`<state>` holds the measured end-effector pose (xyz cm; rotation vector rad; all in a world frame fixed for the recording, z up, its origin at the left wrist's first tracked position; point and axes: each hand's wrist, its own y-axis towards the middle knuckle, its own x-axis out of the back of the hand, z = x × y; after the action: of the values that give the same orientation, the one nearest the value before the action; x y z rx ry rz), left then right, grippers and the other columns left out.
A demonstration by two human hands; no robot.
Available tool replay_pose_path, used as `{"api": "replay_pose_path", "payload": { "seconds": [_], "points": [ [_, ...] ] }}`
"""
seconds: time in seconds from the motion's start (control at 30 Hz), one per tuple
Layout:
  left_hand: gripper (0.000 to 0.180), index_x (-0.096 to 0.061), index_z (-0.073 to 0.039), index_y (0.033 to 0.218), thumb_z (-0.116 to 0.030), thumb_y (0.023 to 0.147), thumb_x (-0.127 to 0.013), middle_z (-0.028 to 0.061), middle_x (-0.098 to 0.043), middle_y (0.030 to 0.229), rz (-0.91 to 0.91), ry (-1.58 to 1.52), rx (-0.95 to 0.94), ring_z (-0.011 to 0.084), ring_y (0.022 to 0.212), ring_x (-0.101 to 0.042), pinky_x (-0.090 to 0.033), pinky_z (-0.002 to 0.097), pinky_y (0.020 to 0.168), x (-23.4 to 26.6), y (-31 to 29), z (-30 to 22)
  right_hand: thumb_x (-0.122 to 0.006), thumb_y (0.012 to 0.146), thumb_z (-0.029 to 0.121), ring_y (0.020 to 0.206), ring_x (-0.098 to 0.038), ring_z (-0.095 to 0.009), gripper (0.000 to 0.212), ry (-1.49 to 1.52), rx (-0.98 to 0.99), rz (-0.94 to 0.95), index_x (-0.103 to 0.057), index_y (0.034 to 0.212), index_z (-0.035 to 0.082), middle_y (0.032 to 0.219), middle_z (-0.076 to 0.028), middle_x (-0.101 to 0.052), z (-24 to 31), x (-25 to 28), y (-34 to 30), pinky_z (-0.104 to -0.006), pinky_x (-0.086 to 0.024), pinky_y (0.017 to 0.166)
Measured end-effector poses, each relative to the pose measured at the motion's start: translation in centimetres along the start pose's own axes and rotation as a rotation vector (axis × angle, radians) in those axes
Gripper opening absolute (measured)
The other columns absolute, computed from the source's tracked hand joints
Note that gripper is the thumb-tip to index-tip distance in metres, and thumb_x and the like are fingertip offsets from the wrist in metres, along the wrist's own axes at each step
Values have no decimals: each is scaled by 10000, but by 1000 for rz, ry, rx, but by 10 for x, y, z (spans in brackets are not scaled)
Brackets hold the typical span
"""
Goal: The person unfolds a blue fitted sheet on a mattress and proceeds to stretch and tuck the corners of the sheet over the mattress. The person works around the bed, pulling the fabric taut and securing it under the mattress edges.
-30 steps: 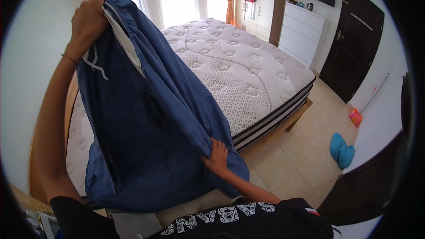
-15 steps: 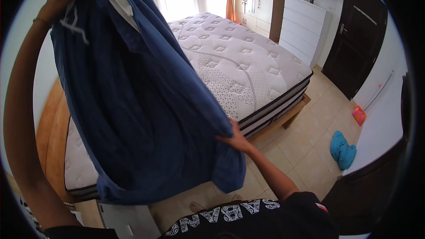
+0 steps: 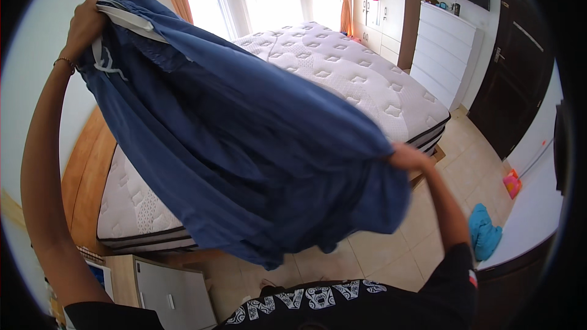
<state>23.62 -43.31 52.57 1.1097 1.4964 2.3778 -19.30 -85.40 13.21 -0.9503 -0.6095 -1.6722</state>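
A large dark blue cloth (image 3: pixel 244 128) is stretched slantwise in front of me, and its folds sag toward the floor. White strings and a white strip show at its upper left end. My left hand (image 3: pixel 88 23), raised high with a bracelet on the wrist, grips that end. Farther right and lower, my right hand (image 3: pixel 408 157) is closed on the cloth's right edge. Behind the cloth lies a bare white quilted mattress (image 3: pixel 342 64) with dark striped sides; the cloth hides its middle and near right part.
A wooden headboard (image 3: pixel 85 177) stands at the left. Near me is a grey-fronted cabinet (image 3: pixel 174 290). A teal bundle of cloth (image 3: pixel 485 232) and a pink-orange dustpan (image 3: pixel 512 184) lie on the tiles at right. Beyond are a white chest of drawers (image 3: pixel 443 55) and a dark door (image 3: pixel 513 73).
My right hand has swung right and slightly up, pulling the cloth out wider and more slanted. My left hand appears lower in view as the view has shifted; it keeps its grip.
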Motion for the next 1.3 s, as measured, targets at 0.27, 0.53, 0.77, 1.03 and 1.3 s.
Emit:
{"api": "replay_pose_path", "payload": {
  "seconds": [0.27,0.53,0.77,1.03,1.3],
  "points": [
    [425,-500,55,1293,-207,971,-411,167,-626,1176,264,-1060,453,225,991,-657,-548,325,882,-17,29,-24,-506,978,359,1156,-579,-267,547,888,-11,-778,-444,1361,-28,1321,-170,-543,40,226,12,-387,-479,998],
    [312,-530,25,1228,-157,1004,-412,154,-629,1172,46,-1456,634,225,1031,-644,-551,330,907,-105,65,64,-446,976,181,1190,-546,-239,396,875,366,-1066,-461,1326,-4,1322,-142,-540,150,314,180,-372,-460,1024],
    [404,-615,-36,1196,-279,873,-610,109,-634,1212,-530,-260,427,246,1107,-593,-476,348,940,-187,124,273,-449,1011,241,1198,-521,-206,374,991,1027,-999,-435,1339,63,1350,-94,-498,269,338,351,-405,-446,1041],
    [376,-561,-75,1293,-136,928,-500,69,-647,1163,-685,-452,215,181,1041,-608,-467,288,932,-148,37,432,-450,1012,233,1165,-523,-220,365,440,647,-830,-421,1346,91,1310,-102,-497,323,277,415,-438,-471,1006],
    [345,-666,-21,1085,-14,860,-404,83,-709,975,6,-332,254,142,913,-629,-467,258,826,-198,-82,416,-795,718,175,937,-659,-177,589,239,162,-101,-561,1231,2,1016,-92,-672,261,268,414,-304,-521,920]
  ]
}}
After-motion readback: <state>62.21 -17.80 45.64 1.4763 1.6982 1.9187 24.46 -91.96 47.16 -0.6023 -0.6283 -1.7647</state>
